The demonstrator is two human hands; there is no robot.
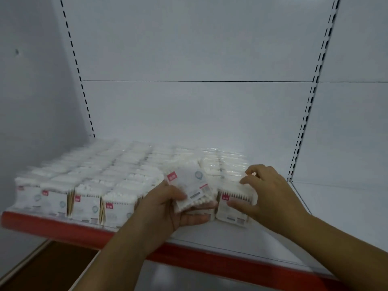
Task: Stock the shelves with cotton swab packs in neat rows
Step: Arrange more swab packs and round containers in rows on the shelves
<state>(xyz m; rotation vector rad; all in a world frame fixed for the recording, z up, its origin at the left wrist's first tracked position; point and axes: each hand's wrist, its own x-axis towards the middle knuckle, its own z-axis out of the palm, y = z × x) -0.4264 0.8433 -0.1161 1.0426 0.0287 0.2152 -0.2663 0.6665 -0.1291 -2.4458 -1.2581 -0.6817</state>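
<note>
Rows of cotton swab packs point(84, 185) already fill the left and middle of the shelf point(262, 244); the right end is left bare. A tilted pack point(190, 186) is gripped in the left hand point(168, 208), while the near pack of the rightmost row point(233, 204) is pinched by the right hand point(270, 196). Red label tags are seen, their writing apparently too blurred to read.

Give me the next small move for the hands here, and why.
Probably stand the tilted pack upright into the row. The left hand holds it askew above the shelf, between the filled rows and the stack that the right hand steadies. Every shelved pack stands upright, label forward, so this one looks next.
</note>
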